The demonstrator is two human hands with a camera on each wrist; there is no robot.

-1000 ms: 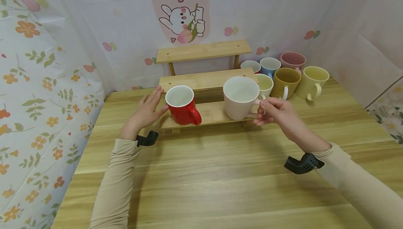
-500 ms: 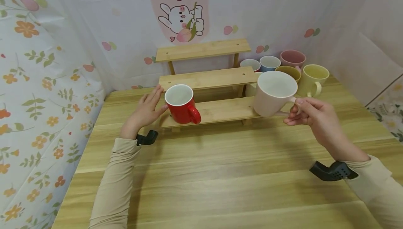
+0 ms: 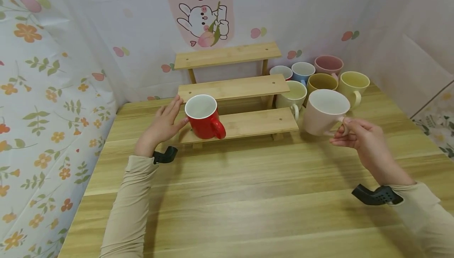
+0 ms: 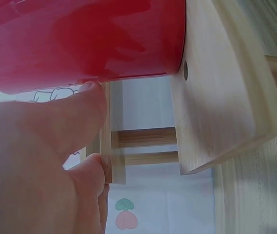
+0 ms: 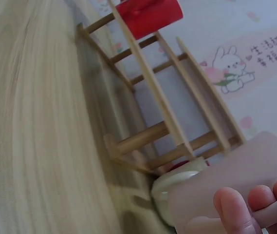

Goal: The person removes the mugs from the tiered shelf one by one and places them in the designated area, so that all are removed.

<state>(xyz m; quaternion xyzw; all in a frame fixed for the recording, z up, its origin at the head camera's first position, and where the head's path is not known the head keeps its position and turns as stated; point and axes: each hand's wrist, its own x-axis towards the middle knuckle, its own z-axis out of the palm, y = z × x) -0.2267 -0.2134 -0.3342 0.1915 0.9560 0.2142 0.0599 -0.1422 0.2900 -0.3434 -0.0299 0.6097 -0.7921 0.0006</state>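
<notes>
A pale pink mug [image 3: 320,118] stays upright just right of the wooden stand's lowest shelf. My right hand [image 3: 369,143] pinches its handle between thumb and fingers; whether its base touches the table cannot be made out. A red mug [image 3: 203,124] with a white inside stands on the left part of the lowest shelf [image 3: 253,124], handle turned to the front right. My left hand [image 3: 161,126] lies at the stand's left end, fingers extended by the middle shelf [image 3: 234,88]. In the left wrist view its thumb [image 4: 87,109] touches the red mug's side.
Behind the pale pink mug several mugs are grouped: a pale green one [image 3: 289,98], a mustard one [image 3: 312,82], a yellow one [image 3: 349,86], a pink one [image 3: 328,64] and a blue one [image 3: 302,72]. The top shelf [image 3: 227,56] backs onto a printed curtain.
My right hand has carried the pale pink mug rightward off the lowest shelf, then lower beside the stand. The left hand and the red mug have stayed in place.
</notes>
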